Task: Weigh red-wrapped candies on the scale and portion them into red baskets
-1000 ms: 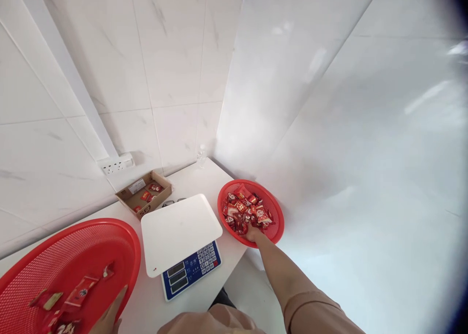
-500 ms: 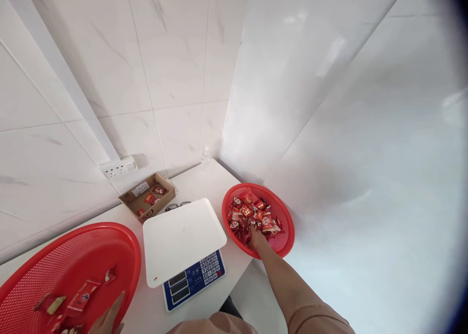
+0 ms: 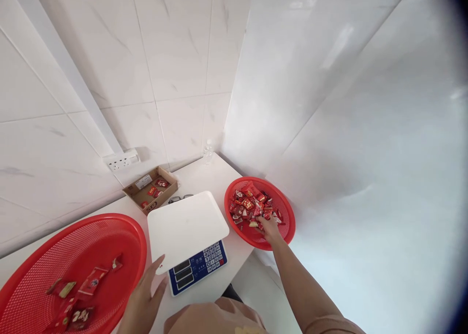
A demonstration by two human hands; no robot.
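My right hand [image 3: 269, 227] is down in the smaller red basket [image 3: 288, 217], its fingers curled onto the red-wrapped candies [image 3: 248, 203] heaped there. Wrappers partly hide the fingertips. My left hand [image 3: 146, 295] holds nothing, with thumb and forefinger apart, close by the near left corner of the white tray [image 3: 188, 231] of a weighing scale. Whether a fingertip touches that corner I cannot tell. Below the tray shows the scale's blue keypad panel [image 3: 199, 265]. Left of this hand, a larger red basket [image 3: 141, 241] holds several wrapped candies [image 3: 91, 284].
Behind the scale stands an open cardboard box [image 3: 161, 200] with a few red packets, beside a pair of glasses [image 3: 179, 198]. A clear bottle [image 3: 208, 151] is at the table's far corner. A wall socket [image 3: 122, 160] sits above the box. Walls enclose the table behind and right.
My left hand has come out of the larger basket and moved right to the scale tray's corner. My right hand has shifted slightly up and right within the smaller basket, among the candies.
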